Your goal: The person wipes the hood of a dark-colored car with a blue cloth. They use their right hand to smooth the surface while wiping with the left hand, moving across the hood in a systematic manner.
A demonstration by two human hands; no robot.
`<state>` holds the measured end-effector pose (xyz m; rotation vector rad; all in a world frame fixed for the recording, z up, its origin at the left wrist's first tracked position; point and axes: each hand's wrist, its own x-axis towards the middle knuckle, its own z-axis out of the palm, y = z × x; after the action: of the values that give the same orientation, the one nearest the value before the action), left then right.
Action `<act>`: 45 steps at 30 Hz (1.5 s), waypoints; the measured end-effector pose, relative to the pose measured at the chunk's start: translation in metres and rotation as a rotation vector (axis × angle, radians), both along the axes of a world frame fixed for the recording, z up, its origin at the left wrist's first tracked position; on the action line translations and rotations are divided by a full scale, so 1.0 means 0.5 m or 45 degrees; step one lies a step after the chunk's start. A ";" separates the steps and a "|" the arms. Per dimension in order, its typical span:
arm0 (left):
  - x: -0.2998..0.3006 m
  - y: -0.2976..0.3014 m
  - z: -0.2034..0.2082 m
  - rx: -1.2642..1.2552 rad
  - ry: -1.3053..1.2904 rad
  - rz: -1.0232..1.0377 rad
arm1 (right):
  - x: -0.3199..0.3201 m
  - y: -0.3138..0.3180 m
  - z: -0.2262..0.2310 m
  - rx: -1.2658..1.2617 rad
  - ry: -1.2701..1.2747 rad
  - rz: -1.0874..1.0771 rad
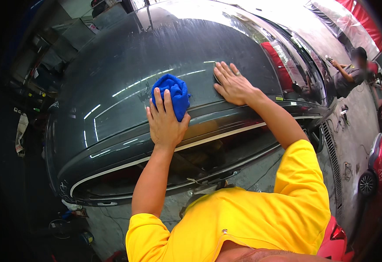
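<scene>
A dark grey car roof [116, 76], with pale streaks and reflected lights on it, spreads out before me. My left hand [166, 122] grips a bunched blue cloth [180, 94] and presses it against the roof near its side edge. The fingers lie over the cloth, and the thumb is at its right side. To the right, my right hand [233, 87] rests palm down on the bare roof, fingers stretched and holding nothing. Its palm is hidden. Below both hands runs the side window [212, 155] with its light trim.
The windshield [282, 65] is at the right, reflecting red. Beyond it another person [350, 76] holds a small object. A floor grating [334, 174], loose cables [346, 115] and a red car [378, 161] are on the right. Dark shelving and clutter [51, 56] stand far left.
</scene>
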<state>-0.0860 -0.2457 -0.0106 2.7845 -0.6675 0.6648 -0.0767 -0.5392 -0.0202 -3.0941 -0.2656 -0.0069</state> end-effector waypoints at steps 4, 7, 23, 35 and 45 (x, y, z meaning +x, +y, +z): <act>-0.005 0.007 0.001 0.034 0.063 -0.012 | -0.032 0.007 -0.028 0.115 -0.033 0.054; -0.005 0.016 0.002 0.040 0.077 -0.018 | 0.108 0.008 -0.007 0.144 0.004 -0.058; 0.005 -0.003 0.010 -0.020 0.061 -0.048 | -0.071 -0.064 -0.014 0.091 0.051 -0.017; 0.001 0.022 0.021 0.012 0.063 -0.158 | 0.506 -0.092 0.057 0.294 0.142 -0.589; -0.001 0.018 0.011 0.002 0.045 -0.094 | 0.370 -0.037 0.023 0.294 0.120 -0.456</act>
<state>-0.0864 -0.2369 -0.0052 2.7515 -0.7599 0.5993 0.1080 -0.5577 -0.0085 -2.8556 0.2746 0.0909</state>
